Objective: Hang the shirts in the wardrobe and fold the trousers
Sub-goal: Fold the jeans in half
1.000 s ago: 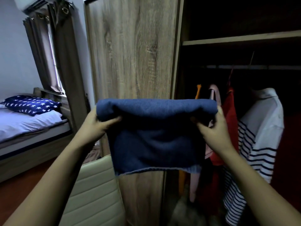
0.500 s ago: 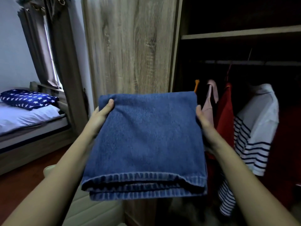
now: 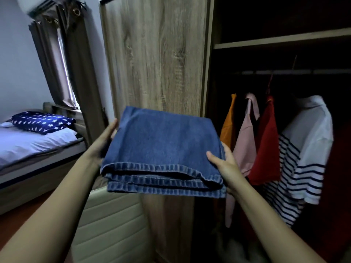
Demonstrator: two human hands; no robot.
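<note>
**Folded trousers held in mid-air at the open wardrobe**

Room: bedroom, dim. Reddish-brown floor (image 3: 17,223). Bed (image 3: 34,149) on the left with a pale sheet; a navy pillow (image 3: 41,121) with white stars lies at its head. Brown curtain (image 3: 76,73) behind the bed, air conditioner (image 3: 36,4) on the wall above it. A cream padded chair (image 3: 112,224) stands low in the middle, just in front of the wardrobe.

Wardrobe (image 3: 208,73): wood grain, door (image 3: 157,54) covers the left half and the right half is open and dark. Inside are one shelf (image 3: 281,37) up top and a rail (image 3: 303,71) under it. Four shirts hang from the rail, left to right: orange shirt (image 3: 228,126), pink shirt (image 3: 245,145), red shirt (image 3: 266,145), and a white striped shirt (image 3: 307,149) with navy bands. The first three hang packed close together. The bottom of the compartment is too dark to read.

Trousers (image 3: 161,149): blue denim, folded into a flat stack with the hems toward the camera. They rest on no surface. They sit above the chair, in front of the door.

Right hand (image 3: 224,166): clamped on the near right corner, thumb on top and fingers under.
Left hand (image 3: 106,137): at the left edge with the thumb along the side. Its fingers are hidden beneath, so I can't tell the grip.
</note>
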